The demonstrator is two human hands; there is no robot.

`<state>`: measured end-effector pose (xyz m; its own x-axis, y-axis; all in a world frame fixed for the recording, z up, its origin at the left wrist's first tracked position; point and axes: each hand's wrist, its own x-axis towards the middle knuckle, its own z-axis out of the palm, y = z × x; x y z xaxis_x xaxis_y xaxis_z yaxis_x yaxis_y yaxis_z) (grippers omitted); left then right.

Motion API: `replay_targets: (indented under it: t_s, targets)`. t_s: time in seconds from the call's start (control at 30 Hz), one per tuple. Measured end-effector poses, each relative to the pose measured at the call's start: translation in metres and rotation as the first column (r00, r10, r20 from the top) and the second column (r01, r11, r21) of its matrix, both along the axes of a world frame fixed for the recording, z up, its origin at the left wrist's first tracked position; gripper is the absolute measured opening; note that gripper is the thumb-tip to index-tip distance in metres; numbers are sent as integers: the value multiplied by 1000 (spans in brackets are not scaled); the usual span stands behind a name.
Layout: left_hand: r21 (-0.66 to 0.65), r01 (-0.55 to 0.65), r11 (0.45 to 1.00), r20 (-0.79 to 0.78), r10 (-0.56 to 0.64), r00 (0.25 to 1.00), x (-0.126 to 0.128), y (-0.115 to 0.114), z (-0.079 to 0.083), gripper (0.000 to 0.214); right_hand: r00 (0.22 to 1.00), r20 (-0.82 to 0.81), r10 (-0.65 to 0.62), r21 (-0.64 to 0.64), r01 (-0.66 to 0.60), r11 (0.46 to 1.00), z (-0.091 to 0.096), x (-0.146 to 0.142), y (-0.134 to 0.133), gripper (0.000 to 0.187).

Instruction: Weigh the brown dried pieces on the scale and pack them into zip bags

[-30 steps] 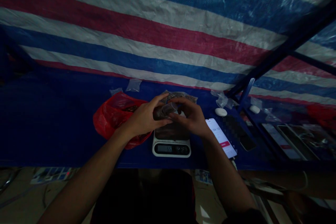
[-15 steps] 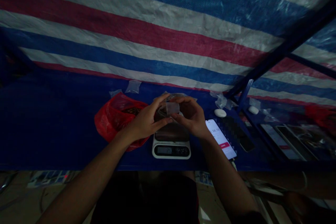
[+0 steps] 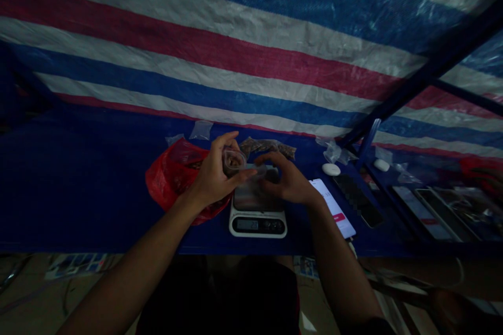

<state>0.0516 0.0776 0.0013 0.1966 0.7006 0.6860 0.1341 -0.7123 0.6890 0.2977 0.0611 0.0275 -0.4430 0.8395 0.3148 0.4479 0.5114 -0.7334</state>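
Seen from the head camera, the left hand grasps a small clear plastic tub at the far left edge of the scale, its fingers curled around the tub's side and the thumb reaching right. The tub stands roughly upright and holds brown pieces, just above and beside the kitchen scale. The right hand is curved over the scale's platform, and its fingers lie close to a clear plastic piece, perhaps a lid; whether they grip it, I cannot tell. Held this way, the tub seems best kept level and low over the scale, so that no pieces spill.

On the blue surface, a red plastic bag lies left of the scale. A clear bag of brown pieces lies just beyond the hands. To the right lie a white-screened phone, a dark phone and a small white case. Two small clear bags lie at the far edge, below a striped tarp.
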Motion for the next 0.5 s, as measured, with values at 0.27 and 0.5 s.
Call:
replay_targets:
  t_s: [0.27, 0.5]
  targets:
    - [0, -140, 990, -45, 140, 989, 5, -2, 3, 90, 984, -177, 9, 142, 17, 990, 17, -16, -2, 32]
    - [20, -80, 997, -54, 81, 995, 7, -3, 2, 99, 977, -205, 65, 172, -29, 985, 27, -39, 5, 18]
